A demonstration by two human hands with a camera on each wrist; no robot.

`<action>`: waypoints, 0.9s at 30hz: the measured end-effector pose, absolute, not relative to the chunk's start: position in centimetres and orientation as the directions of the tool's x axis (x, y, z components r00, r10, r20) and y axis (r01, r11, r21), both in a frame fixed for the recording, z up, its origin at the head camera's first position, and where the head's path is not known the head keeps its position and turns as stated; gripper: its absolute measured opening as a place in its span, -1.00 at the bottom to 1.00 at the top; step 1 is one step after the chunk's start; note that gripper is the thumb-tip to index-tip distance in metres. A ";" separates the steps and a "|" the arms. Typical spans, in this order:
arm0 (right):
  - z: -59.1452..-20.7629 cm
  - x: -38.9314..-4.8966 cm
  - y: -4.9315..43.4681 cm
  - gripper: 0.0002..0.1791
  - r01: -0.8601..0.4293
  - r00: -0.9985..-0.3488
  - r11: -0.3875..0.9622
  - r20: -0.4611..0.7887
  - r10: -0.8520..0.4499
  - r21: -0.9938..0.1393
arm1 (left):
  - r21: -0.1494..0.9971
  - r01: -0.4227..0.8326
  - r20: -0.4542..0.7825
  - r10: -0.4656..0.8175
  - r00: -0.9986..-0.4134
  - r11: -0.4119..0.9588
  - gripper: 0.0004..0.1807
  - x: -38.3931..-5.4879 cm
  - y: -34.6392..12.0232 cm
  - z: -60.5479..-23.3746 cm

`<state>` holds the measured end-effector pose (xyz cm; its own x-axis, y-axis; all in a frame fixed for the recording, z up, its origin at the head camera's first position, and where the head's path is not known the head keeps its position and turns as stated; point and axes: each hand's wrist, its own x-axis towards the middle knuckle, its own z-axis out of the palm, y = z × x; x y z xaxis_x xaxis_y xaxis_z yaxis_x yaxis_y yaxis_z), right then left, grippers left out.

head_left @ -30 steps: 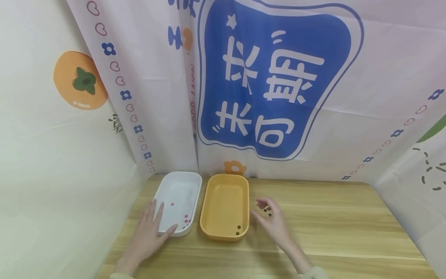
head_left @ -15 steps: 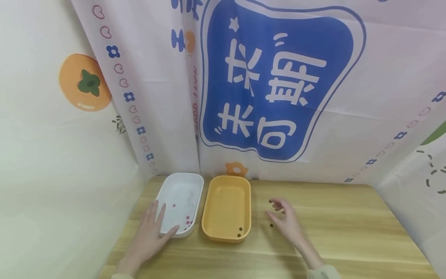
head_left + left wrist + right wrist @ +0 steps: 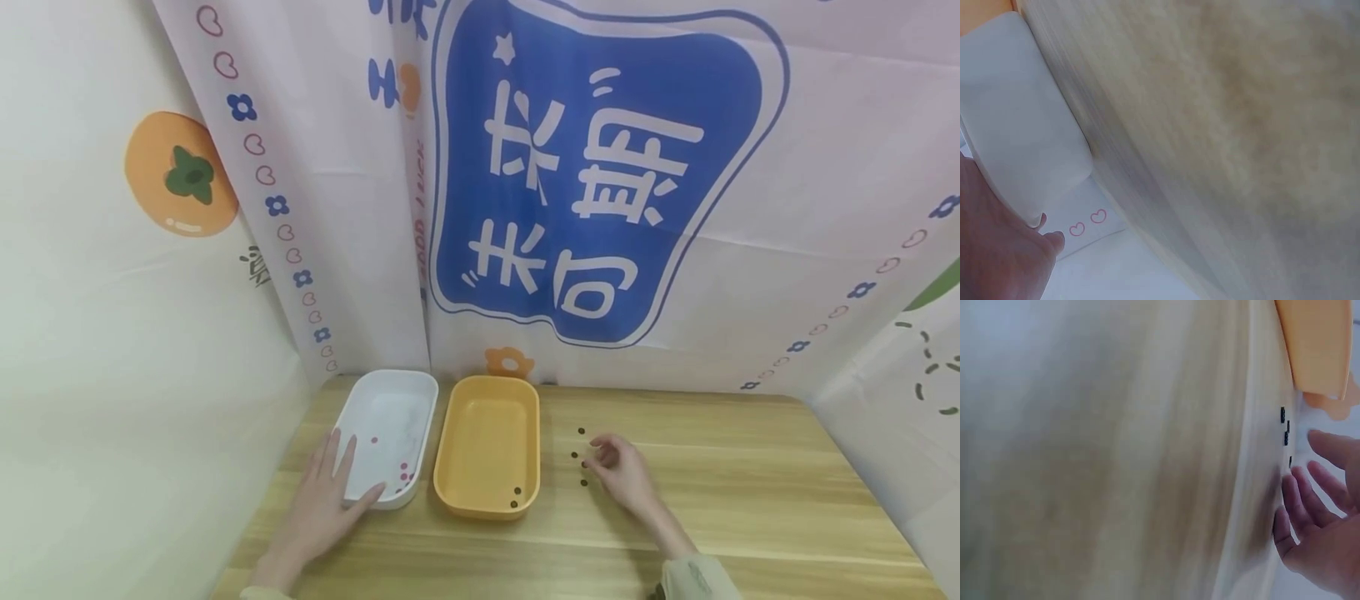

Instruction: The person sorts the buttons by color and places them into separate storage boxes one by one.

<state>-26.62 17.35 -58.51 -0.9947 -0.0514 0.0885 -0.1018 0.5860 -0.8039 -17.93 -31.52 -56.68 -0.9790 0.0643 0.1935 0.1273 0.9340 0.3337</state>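
Shows as a wood-grained desk (image 3: 750, 483), bearing a white tray (image 3: 388, 404) on the left and a yellow tray (image 3: 487, 442) just beside it. Also carries four small dark discs (image 3: 581, 431) right of both, near one another.

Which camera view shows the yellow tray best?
The head view: it shows the whole yellow tray from above, including two dark pieces inside. The right wrist view shows only part of its outer side; the left wrist view shows just an orange patch in one corner, probably this tray.
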 end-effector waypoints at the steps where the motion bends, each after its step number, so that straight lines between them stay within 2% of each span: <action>1: -58.6 -26.8 17.4 -0.66 -0.091 -0.996 0.588 0.073 -0.056 -0.804 | 0.333 0.128 0.195 0.064 -0.979 0.934 0.09 -18.0 -31.6 -56.7; 6: -58.8 -27.1 17.4 -0.78 -0.054 -0.998 0.621 0.015 -0.068 -0.782 | 0.329 0.137 0.209 0.070 -0.976 0.934 0.09 -18.0 -31.6 -56.9; 13: -59.1 -27.1 17.3 -0.91 -0.050 -0.998 0.641 0.011 -0.065 -0.766 | 0.340 0.136 0.201 0.069 -0.977 0.931 0.09 -18.1 -31.6 -56.9; 27: -60.0 -26.6 17.3 -0.88 -0.065 -0.998 0.636 0.046 -0.047 -0.769 | 0.336 0.131 0.194 0.068 -0.979 0.933 0.08 -18.0 -31.6 -56.6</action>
